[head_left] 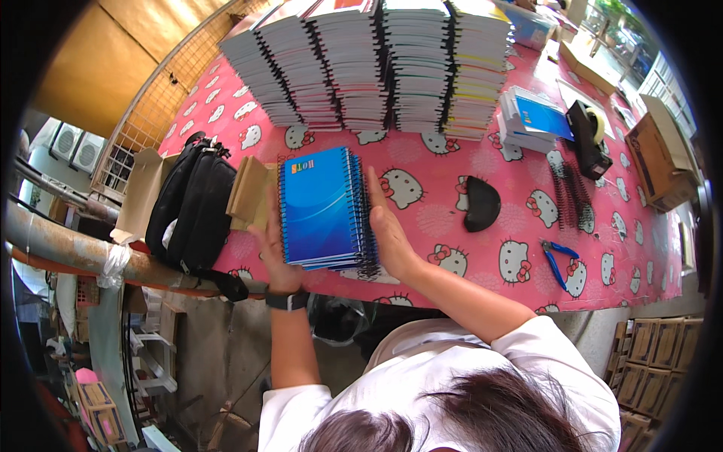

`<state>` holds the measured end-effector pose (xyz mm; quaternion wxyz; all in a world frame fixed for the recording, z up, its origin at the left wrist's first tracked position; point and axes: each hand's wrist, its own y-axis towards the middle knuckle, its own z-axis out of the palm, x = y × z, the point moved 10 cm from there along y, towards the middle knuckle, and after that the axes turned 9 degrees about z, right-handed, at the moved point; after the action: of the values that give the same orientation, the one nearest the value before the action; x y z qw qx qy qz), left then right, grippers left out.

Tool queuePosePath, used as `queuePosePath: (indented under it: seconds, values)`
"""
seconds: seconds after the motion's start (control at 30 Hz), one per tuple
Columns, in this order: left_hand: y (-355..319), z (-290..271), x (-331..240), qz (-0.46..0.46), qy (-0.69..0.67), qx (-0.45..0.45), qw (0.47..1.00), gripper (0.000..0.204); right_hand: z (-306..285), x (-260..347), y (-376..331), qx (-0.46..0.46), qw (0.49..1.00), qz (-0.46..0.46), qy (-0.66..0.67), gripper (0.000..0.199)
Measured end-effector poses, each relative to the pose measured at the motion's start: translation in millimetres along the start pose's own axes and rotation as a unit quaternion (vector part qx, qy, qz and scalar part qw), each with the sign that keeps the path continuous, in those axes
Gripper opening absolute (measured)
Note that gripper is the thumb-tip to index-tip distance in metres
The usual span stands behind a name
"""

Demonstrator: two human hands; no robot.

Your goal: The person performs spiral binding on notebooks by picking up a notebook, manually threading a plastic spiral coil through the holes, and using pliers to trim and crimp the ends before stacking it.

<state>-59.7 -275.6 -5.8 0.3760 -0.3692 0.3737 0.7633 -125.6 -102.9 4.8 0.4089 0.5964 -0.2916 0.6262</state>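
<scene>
A stack of blue spiral notebooks (320,207) stands near the table's front edge, its covers up and wire coils along its sides. My left hand (276,252) is against the stack's left side, a watch on its wrist, with some fingers hidden behind the notebooks. Flat along the right side lies my right hand (389,237), fingers pointing away from me. Between both palms the stack is held squared. Just left of it are brown cardboard pieces (252,192).
Tall stacks of spiral-bound books (418,71) line the table's back. A black bag (192,207) sits left. To the right are a black half-round object (481,203), blue-handled pliers (559,260), loose black coils (570,192), a tape dispenser (587,139), more blue notebooks (535,117) and a carton (663,154).
</scene>
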Motion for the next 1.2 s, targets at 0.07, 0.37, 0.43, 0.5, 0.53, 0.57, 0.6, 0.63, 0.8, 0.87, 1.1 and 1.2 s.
queuePosePath:
  seconds: [0.07, 0.37, 0.43, 0.5, 0.53, 0.57, 0.6, 0.63, 0.8, 0.87, 1.1, 1.2]
  values:
    - [-15.2, -13.2, -3.3, -0.005, 0.037, 0.035, 0.999, 0.08, -31.0, -16.4, -12.5, -0.047, 0.996, 0.08, -0.001, 0.081]
    - [-33.4, -15.0, 34.8, -0.027, 0.43, 0.105, 0.896, 0.037, 4.5, -73.6, -31.0, 0.065, 0.977, 0.203, 0.004, 0.082]
    - [-17.9, -11.2, 42.7, -0.153, 0.52, 0.079, 0.837, 0.043, 0.2, -79.9, -13.3, 0.049, 0.981, 0.182, -0.04, 0.077]
    - [2.1, -34.7, 27.8, 0.036, 0.486, 0.118, 0.865, 0.047, 16.5, -77.1, 0.6, 0.095, 0.983, 0.141, -0.066, 0.074]
    - [9.6, -33.6, 33.6, 0.018, 0.462, 0.123, 0.878, 0.048, 14.1, -80.8, 7.7, 0.122, 0.982, 0.119, -0.077, 0.074]
    - [13.1, -44.5, 31.9, 0.015, 0.484, 0.122, 0.866, 0.048, 20.0, -60.6, 12.1, 0.157, 0.979, 0.1, -0.087, 0.074]
    - [14.0, -56.6, 26.7, 0.011, 0.507, 0.119, 0.854, 0.049, 10.9, -43.6, 7.3, 0.186, 0.964, 0.08, -0.17, 0.069]
    - [13.8, -61.7, 26.6, 0.008, 0.524, 0.12, 0.843, 0.05, -7.8, -26.7, 6.1, 0.169, 0.944, 0.023, -0.281, 0.066]
    - [-31.7, -11.9, -26.8, 0.009, 0.415, 0.038, 0.909, 0.041, -170.8, -8.1, -18.4, -0.043, 0.745, 0.059, -0.664, 0.058]
    - [-47.5, 36.0, -12.4, -0.034, 0.255, 0.106, 0.96, 0.039, -187.7, -11.3, -28.0, 0.007, 0.752, 0.081, -0.655, 0.057]
    - [-15.2, 255.3, 110.2, -0.118, 0.115, 0.335, 0.928, 0.054, -264.6, 46.2, -66.5, 0.107, 0.865, -0.017, -0.489, 0.054]
    - [27.2, 295.3, 179.9, -0.167, 0.078, 0.308, 0.933, 0.062, -406.1, 74.1, -45.1, -0.252, 0.941, 0.079, -0.212, 0.035]
